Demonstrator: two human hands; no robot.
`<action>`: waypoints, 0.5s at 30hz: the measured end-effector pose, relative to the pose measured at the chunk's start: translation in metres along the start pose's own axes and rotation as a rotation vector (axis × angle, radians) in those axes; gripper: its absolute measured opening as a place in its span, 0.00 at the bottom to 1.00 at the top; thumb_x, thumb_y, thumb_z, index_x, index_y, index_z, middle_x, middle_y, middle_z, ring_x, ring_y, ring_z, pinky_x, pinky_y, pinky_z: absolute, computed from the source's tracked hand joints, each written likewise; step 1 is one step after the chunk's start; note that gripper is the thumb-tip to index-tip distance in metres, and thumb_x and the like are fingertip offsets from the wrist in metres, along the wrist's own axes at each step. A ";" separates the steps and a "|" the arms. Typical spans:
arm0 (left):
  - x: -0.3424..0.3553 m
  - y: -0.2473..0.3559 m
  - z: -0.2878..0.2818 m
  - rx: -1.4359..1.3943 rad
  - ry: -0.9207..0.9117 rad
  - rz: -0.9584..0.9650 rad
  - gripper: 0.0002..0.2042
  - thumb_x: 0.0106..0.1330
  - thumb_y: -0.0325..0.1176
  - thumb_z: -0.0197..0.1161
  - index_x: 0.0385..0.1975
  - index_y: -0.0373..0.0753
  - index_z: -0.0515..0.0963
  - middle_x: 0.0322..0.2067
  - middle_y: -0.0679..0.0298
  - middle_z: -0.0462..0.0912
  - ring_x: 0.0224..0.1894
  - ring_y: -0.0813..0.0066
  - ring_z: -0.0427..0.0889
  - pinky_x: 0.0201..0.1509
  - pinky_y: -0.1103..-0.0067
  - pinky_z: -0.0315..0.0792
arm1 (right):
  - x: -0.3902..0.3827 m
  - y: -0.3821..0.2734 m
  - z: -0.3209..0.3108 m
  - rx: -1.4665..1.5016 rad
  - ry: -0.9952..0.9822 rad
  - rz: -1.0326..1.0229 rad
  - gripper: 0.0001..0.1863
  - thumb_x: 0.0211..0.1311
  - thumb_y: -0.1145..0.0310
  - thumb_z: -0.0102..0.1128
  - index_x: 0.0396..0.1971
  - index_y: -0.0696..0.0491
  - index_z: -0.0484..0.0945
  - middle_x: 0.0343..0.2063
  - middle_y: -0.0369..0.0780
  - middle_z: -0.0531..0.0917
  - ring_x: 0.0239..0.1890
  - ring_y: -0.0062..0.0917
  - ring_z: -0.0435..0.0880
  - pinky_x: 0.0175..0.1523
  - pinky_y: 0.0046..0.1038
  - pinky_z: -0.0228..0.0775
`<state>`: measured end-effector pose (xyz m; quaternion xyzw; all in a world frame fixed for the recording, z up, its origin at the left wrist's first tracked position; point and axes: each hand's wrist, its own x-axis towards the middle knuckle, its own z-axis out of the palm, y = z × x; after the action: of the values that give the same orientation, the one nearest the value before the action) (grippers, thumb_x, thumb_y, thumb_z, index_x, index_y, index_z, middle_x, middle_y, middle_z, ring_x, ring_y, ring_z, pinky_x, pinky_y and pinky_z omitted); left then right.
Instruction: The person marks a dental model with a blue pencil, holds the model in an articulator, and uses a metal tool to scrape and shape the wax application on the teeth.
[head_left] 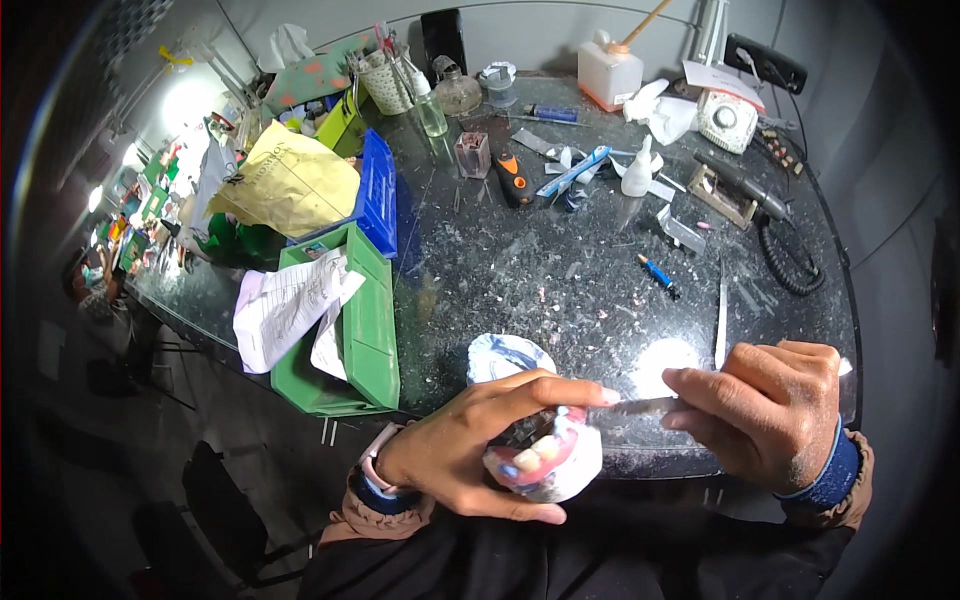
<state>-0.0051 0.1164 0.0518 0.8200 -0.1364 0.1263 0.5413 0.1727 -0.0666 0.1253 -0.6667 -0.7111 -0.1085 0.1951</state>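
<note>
My left hand (475, 435) is closed round a white plaster dental model (575, 477), held above the front edge of the bench. Pink gum material with several pale teeth (540, 457) sits on the model, along with small blue patches. Between its fingers my right hand (760, 405) pinches a thin, flat metal blade (645, 406). The blade's far end reaches the upper right of the model, beside my left index fingertip. Whether it is a knife or a file I cannot tell. Just beyond my left hand lies another white and bluish plaster piece (510, 355).
Left of my hands stand a green bin (375, 330) with papers and a blue bin (378, 190). A metal strip (722, 320) and a small blue tool (657, 272) lie ahead. Farther back are a white squeeze bottle (637, 172), an orange-black handle (514, 180) and a corded handpiece (745, 182).
</note>
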 end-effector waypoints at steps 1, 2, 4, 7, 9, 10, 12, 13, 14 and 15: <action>-0.002 0.000 -0.002 -0.052 -0.031 0.000 0.43 0.37 0.31 0.79 0.57 0.28 0.62 0.54 0.47 0.69 0.55 0.56 0.72 0.57 0.67 0.66 | -0.001 0.001 0.000 -0.014 -0.032 -0.060 0.16 0.43 0.58 0.70 0.32 0.49 0.80 0.12 0.29 0.67 0.10 0.13 0.68 0.12 0.19 0.54; -0.003 0.001 -0.003 -0.103 -0.062 -0.001 0.44 0.37 0.31 0.79 0.57 0.27 0.62 0.55 0.46 0.69 0.56 0.55 0.71 0.58 0.66 0.65 | -0.002 0.000 0.001 -0.001 -0.024 -0.052 0.16 0.43 0.58 0.70 0.32 0.49 0.80 0.12 0.29 0.67 0.10 0.13 0.68 0.12 0.19 0.54; -0.006 0.004 -0.001 -0.110 -0.083 0.001 0.45 0.38 0.29 0.78 0.59 0.26 0.59 0.56 0.44 0.68 0.59 0.55 0.69 0.60 0.66 0.64 | -0.005 0.000 0.004 0.003 -0.065 -0.080 0.16 0.43 0.56 0.70 0.31 0.48 0.80 0.12 0.28 0.68 0.10 0.12 0.68 0.12 0.18 0.54; -0.011 0.003 0.012 -0.213 0.064 -0.168 0.46 0.36 0.33 0.80 0.58 0.25 0.61 0.53 0.45 0.71 0.58 0.56 0.70 0.60 0.68 0.65 | -0.011 0.002 0.014 0.011 -0.027 -0.100 0.16 0.44 0.55 0.69 0.30 0.49 0.80 0.12 0.28 0.67 0.10 0.11 0.68 0.12 0.17 0.54; -0.008 0.006 0.008 -0.135 0.012 -0.197 0.46 0.35 0.36 0.80 0.56 0.24 0.63 0.52 0.45 0.72 0.57 0.57 0.72 0.59 0.69 0.66 | -0.014 0.003 0.020 0.026 -0.014 -0.099 0.15 0.47 0.55 0.67 0.30 0.49 0.80 0.12 0.28 0.65 0.10 0.12 0.69 0.12 0.18 0.55; -0.007 0.006 0.007 -0.055 -0.031 -0.218 0.46 0.33 0.39 0.81 0.54 0.24 0.66 0.51 0.45 0.73 0.55 0.58 0.73 0.57 0.70 0.66 | -0.015 0.004 0.023 0.031 -0.013 -0.089 0.15 0.47 0.55 0.67 0.30 0.49 0.80 0.12 0.28 0.65 0.10 0.12 0.69 0.12 0.18 0.55; -0.005 0.003 0.010 -0.032 0.008 -0.185 0.42 0.35 0.42 0.80 0.52 0.29 0.69 0.46 0.53 0.76 0.48 0.63 0.76 0.53 0.73 0.70 | -0.017 0.005 0.026 0.081 -0.005 -0.081 0.14 0.48 0.56 0.66 0.31 0.49 0.80 0.12 0.29 0.66 0.10 0.13 0.70 0.12 0.19 0.57; -0.006 0.002 0.011 -0.040 0.034 -0.155 0.42 0.34 0.43 0.80 0.51 0.29 0.70 0.47 0.52 0.76 0.49 0.63 0.76 0.53 0.73 0.70 | -0.018 0.005 0.027 0.089 0.000 -0.081 0.14 0.48 0.56 0.66 0.31 0.49 0.80 0.12 0.29 0.66 0.10 0.13 0.70 0.12 0.19 0.57; -0.007 0.002 0.012 -0.049 0.058 -0.125 0.42 0.34 0.44 0.80 0.51 0.29 0.70 0.47 0.52 0.75 0.49 0.62 0.76 0.53 0.72 0.70 | -0.018 0.006 0.027 0.107 0.004 -0.087 0.14 0.49 0.56 0.66 0.31 0.49 0.80 0.12 0.29 0.66 0.10 0.13 0.71 0.12 0.19 0.57; -0.007 0.001 0.013 -0.050 0.053 -0.129 0.42 0.34 0.44 0.80 0.51 0.29 0.70 0.47 0.52 0.75 0.49 0.62 0.76 0.53 0.72 0.70 | -0.019 0.007 0.029 0.121 0.006 -0.089 0.14 0.49 0.56 0.65 0.32 0.49 0.80 0.12 0.29 0.66 0.10 0.13 0.71 0.12 0.19 0.58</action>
<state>-0.0109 0.1049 0.0448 0.8097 -0.0722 0.1095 0.5720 0.1760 -0.0712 0.0910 -0.6208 -0.7449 -0.0758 0.2321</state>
